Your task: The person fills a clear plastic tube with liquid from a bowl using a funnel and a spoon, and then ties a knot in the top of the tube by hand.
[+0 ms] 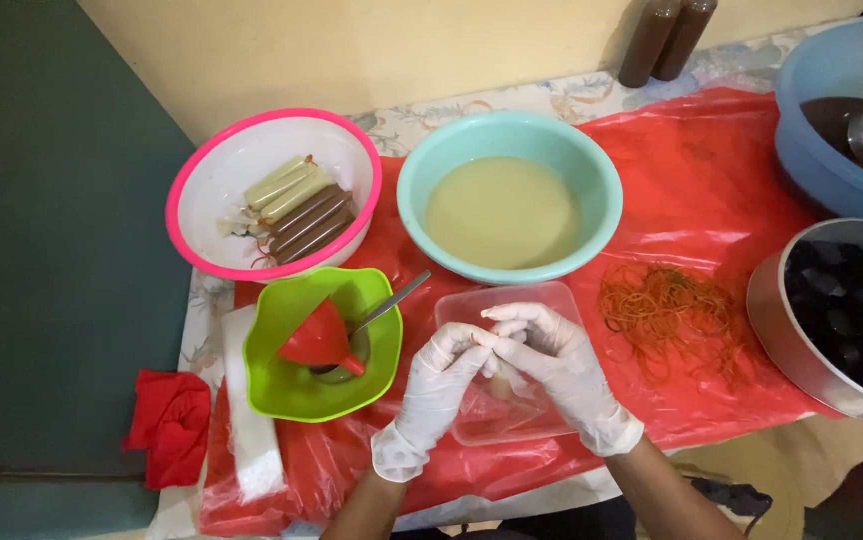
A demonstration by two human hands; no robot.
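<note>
My left hand (442, 375) and my right hand (557, 365) wear thin white gloves and meet fingertip to fingertip over a clear plastic container (462, 310). The fingers pinch something small and pale between them; what it is I cannot tell. Just beyond the container stands a teal bowl (432, 165) of pale beige liquid. To the left, a green bowl (282, 390) holds a red funnel (320, 338) and a metal spoon (392, 300).
A pink-rimmed white bowl (222, 180) holds several filled tube packets, pale and brown. Orange rubber bands (667, 310) lie on the red plastic sheet (692, 170). At right are a blue basin (822, 90) with a ladle and a metal pot (777, 320). Two brown bottles (667, 35) stand by the wall. A red cloth (167, 425) lies at left.
</note>
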